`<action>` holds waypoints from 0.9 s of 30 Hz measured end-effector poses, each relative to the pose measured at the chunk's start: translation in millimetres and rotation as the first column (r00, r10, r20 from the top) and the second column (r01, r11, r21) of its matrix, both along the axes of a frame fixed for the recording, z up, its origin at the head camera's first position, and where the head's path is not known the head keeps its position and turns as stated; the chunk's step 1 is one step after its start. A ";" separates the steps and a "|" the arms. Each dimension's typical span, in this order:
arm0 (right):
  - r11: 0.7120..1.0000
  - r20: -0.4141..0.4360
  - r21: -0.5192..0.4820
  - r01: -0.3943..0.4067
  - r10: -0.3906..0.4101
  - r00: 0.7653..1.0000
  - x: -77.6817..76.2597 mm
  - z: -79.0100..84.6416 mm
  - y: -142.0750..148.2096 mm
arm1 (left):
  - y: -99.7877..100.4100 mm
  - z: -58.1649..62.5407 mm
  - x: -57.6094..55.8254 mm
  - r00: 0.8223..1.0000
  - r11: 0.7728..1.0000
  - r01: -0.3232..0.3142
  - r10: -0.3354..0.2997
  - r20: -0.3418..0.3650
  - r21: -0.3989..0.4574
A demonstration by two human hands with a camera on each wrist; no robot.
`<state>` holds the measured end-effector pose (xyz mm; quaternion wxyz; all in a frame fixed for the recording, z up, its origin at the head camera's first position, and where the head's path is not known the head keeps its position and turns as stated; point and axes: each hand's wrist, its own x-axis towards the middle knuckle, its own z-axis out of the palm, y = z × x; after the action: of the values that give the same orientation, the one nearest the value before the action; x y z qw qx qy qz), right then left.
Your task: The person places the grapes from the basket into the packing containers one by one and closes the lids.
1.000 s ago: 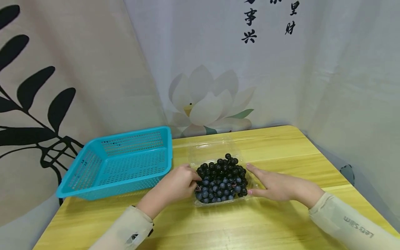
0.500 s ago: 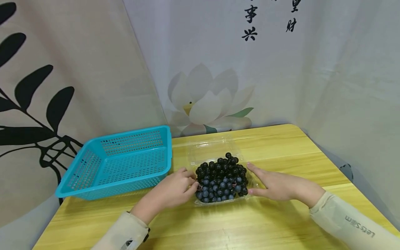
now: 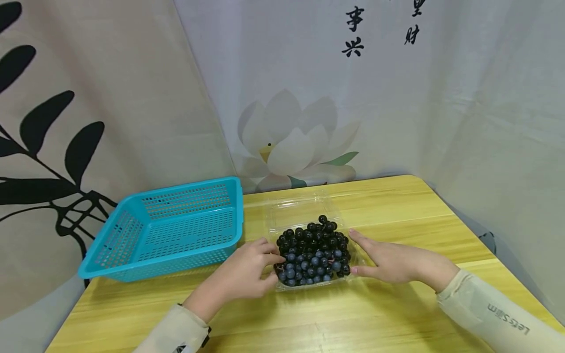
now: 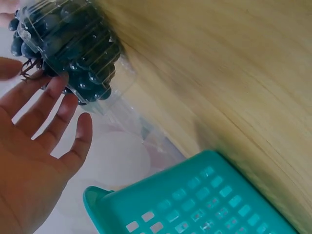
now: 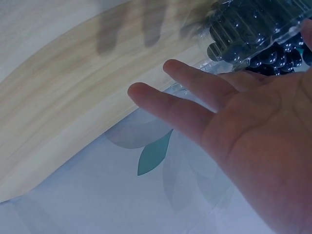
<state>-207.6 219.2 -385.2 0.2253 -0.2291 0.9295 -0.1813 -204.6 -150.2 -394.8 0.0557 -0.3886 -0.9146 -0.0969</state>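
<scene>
A heap of dark grapes point(image 3: 311, 255) fills a clear plastic box point(image 3: 304, 288), whose transparent lid point(image 3: 293, 214) lies folded back behind it. My left hand point(image 3: 247, 270) is at the box's left side, its index finger reaching over the rim onto the grapes. In the left wrist view, the fingers of that hand point(image 4: 34, 156) are spread and loosely extended near a thin brown stem point(image 4: 30, 70). My right hand point(image 3: 393, 262) rests against the right side of the box, thumb and fingers apart. From the right wrist, that hand point(image 5: 253, 131) shows extended fingers and holds nothing.
To the left of the box stands a blue perforated plastic basket point(image 3: 185, 230), close to my left forearm. Everything sits on a yellow wood-grain table point(image 3: 282, 323). Behind the table hangs a printed curtain point(image 3: 388, 113).
My left hand first drew back slightly left from the grapes, its fingers curled, then spread them and moved its index finger back over the rim. My right hand has stayed in place.
</scene>
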 end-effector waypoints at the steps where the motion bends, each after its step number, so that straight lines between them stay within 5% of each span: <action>1: 1.000 0.001 -0.003 0.000 0.000 1.000 -0.2 -0.1 0.1 | -0.6 0.0 0.2 1.000 1.000 0.007 -0.007 -0.001 0.001; 10: 1.000 0.009 -0.010 0.002 -0.002 1.000 -0.9 -1.2 1.1 | 0.0 1.7 -4.8 0.994 0.998 -0.053 0.055 0.091 -0.029; 16: 1.000 0.014 -0.018 0.005 -0.004 1.000 -0.7 -1.3 1.1 | 8.3 -1.8 -12.8 0.963 0.974 -0.204 0.180 0.203 0.101; 19: 1.000 0.018 -0.023 0.006 -0.005 1.000 -0.5 -1.4 1.2 | 12.8 -2.9 -15.9 0.959 0.957 -0.241 0.209 0.192 0.160; 24: 0.999 0.023 -0.032 0.005 -0.005 1.000 -0.1 -1.5 1.4 | 14.0 -3.9 -17.6 0.977 0.975 -0.185 0.169 0.132 0.119; 27: 0.999 0.023 -0.032 0.002 -0.001 1.000 -0.3 -1.7 1.6 | 8.7 -1.5 -16.4 0.982 0.990 -0.119 0.107 0.157 0.070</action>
<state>-207.9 220.8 -386.9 0.2322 -0.2298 0.9239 -0.1992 -221.0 -141.6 -396.3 0.0058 -0.3251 -0.9322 -0.1591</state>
